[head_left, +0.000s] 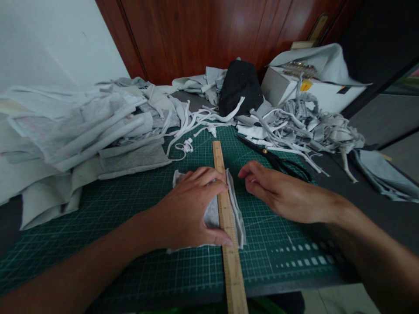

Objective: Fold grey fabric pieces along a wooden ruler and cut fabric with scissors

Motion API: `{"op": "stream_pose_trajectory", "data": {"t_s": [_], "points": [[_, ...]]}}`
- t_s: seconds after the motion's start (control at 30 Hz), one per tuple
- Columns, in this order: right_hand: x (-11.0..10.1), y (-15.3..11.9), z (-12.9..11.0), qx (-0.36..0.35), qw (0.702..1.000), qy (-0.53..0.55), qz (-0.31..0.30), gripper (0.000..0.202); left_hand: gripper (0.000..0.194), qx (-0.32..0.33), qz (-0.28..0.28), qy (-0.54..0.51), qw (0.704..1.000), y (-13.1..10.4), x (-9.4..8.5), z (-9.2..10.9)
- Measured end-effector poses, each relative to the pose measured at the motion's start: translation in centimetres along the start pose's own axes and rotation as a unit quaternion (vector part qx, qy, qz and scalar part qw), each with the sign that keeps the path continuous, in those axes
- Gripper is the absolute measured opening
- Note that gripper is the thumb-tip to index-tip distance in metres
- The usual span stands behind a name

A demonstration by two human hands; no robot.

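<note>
A wooden ruler point(229, 226) lies lengthwise over a small grey cloth piece point(212, 214) on the green cutting mat point(137, 192). My left hand point(193, 209) is spread flat over the cloth, its fingertips and thumb pressing on the ruler's left side. A strip of the cloth shows to the right of the ruler. Just right of that strip, my right hand point(268, 187) hovers with its fingers curled together; whether something small is between them is hidden. Black scissors point(278, 161) rest on the mat beyond my right hand.
Piles of grey fabric point(81, 126) cover the left side. White cords point(196, 120) trail across the back near a black cloth bag point(241, 89). Tangled grey strips point(327, 131) lie before a white box point(334, 96). Folded grey cloth point(386, 172) sits at the far right.
</note>
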State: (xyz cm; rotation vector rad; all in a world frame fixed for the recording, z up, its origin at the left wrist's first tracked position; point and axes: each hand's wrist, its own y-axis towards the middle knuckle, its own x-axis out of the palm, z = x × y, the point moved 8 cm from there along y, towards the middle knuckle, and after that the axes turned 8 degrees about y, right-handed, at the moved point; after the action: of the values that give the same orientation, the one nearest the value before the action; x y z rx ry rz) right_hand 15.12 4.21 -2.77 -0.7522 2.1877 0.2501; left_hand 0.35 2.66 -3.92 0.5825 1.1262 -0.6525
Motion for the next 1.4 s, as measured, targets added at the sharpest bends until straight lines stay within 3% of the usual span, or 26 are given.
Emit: {"op": "stream_pose_trajectory", "data": {"t_s": [0.13,0.23,0.37,0.53,0.7,1.0,1.2,1.4], "points": [[-0.5,0.3,0.4,-0.004,0.999,0.009,0.039,0.011,0.076,0.002,0.005,-0.001,1.0,0.0,-0.1,0.0],[-1.2,0.9,0.6,0.008,0.991,0.111,0.073,0.005,0.076,0.004,0.005,0.001,1.0,0.0,-0.1,0.1],[-2.2,2.4,0.7,0.022,0.957,0.266,0.116,0.015,0.075,0.003,0.003,-0.002,1.0,0.0,-0.1,0.1],[-2.7,4.3,0.9,0.003,0.917,0.369,0.149,0.038,0.075,0.005,0.009,-0.003,1.0,-0.1,-0.3,0.3],[-2.5,5.0,2.1,-0.007,0.885,0.424,0.194,0.031,0.08,0.007,0.009,0.002,1.0,-0.2,-0.3,0.3],[-0.1,5.0,2.4,0.001,0.869,0.464,0.172,0.028,0.079,0.002,-0.004,0.004,1.0,-0.1,-0.2,0.3],[-0.2,4.5,1.6,-0.024,0.85,0.476,0.225,0.028,0.079,-0.001,-0.005,0.01,1.0,-0.2,-0.2,0.3],[0.7,5.1,2.2,0.01,0.858,0.485,0.168,0.035,0.082,0.001,-0.013,0.024,1.0,-0.2,0.1,0.2]]}}
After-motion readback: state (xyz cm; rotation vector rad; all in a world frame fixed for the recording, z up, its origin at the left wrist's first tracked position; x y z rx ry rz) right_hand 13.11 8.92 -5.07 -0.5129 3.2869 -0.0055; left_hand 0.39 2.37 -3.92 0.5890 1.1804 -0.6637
